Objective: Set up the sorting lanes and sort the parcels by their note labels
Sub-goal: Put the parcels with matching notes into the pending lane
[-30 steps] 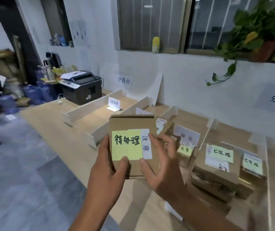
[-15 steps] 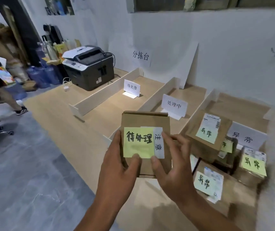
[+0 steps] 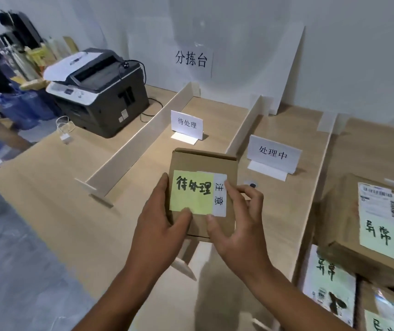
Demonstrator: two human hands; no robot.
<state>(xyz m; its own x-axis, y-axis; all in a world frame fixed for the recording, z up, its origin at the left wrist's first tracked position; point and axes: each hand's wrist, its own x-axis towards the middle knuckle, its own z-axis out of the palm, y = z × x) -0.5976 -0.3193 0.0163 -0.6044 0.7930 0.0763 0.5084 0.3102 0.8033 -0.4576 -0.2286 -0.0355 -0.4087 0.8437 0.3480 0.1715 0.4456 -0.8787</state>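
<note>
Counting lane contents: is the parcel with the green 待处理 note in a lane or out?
Out: left hand and right hand hold the parcel up, clear of the table.

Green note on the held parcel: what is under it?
The note lies over a white label. Only the label's right strip, printed 注意, shows; the rest is covered. Beneath both is the parcel, plain cardboard. The left hand overlaps the note's bottom edge with its thumb.
</note>
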